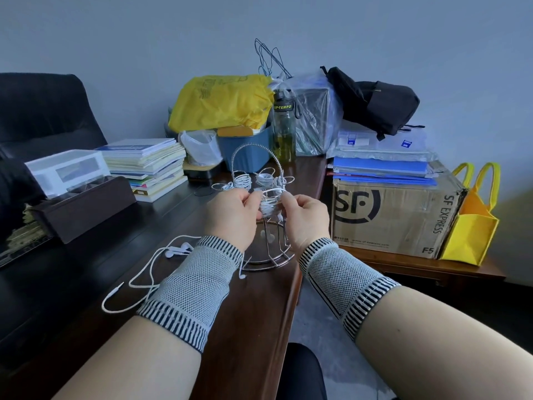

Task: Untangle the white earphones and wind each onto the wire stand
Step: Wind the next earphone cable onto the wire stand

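A silver wire stand (pixel 261 166) with an arched handle and looped arms rests on the dark wooden table (pixel 253 313), near its right edge. White earphone cord is wound on several arms, two of them at the back (pixel 241 180). My left hand (pixel 233 216) and my right hand (pixel 305 219) are raised at the nearest arm, their fingers pinching the white cord coil (pixel 268 204) wrapped there. A loose pair of white earphones (pixel 150 272) lies on the table by my left wrist, its cord in open loops.
A book stack (pixel 150 166) and a dark box (pixel 83 209) sit at left. Behind the stand are a blue tub (pixel 248 148), a yellow bag (pixel 222 102) and a bottle (pixel 284 128). A cardboard box (pixel 395 215) and a yellow tote (pixel 473 223) stand at right, past the table edge.
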A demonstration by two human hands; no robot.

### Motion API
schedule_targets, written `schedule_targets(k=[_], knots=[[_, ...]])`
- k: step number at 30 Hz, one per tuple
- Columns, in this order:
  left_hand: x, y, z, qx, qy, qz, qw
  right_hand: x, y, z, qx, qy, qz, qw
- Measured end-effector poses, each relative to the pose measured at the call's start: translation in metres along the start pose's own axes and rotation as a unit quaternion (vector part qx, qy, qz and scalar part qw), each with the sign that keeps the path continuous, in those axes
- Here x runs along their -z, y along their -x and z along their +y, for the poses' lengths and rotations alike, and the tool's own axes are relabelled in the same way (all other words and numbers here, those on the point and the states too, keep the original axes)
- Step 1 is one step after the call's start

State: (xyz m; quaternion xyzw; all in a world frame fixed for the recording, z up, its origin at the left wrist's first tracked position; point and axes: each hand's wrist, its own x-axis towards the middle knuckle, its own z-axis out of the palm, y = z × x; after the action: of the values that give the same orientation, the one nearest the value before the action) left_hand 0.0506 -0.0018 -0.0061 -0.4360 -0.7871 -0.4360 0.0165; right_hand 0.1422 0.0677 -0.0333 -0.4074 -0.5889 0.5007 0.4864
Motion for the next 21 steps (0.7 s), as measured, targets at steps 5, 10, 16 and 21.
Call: schedule_targets(k=[5, 10, 16, 21], knots=[[0.006, -0.005, 0.007, -0.046, -0.175, -0.001, 0.984, -0.005, -0.004, -0.010, -0.022, 0.073, 0.024, 0.997], [0.005, -0.002, 0.009, -0.037, -0.209, -0.024, 0.977, -0.003, -0.009, -0.016, -0.028, 0.128, 0.018, 0.991], [0.003, -0.002, -0.005, 0.057, -0.002, -0.076, 0.995, -0.004, -0.013, -0.017, -0.023, 0.138, 0.007, 0.990], [0.006, 0.000, -0.020, 0.102, 0.141, -0.125, 0.977, -0.007, -0.013, -0.010, 0.002, 0.106, 0.030, 0.994]])
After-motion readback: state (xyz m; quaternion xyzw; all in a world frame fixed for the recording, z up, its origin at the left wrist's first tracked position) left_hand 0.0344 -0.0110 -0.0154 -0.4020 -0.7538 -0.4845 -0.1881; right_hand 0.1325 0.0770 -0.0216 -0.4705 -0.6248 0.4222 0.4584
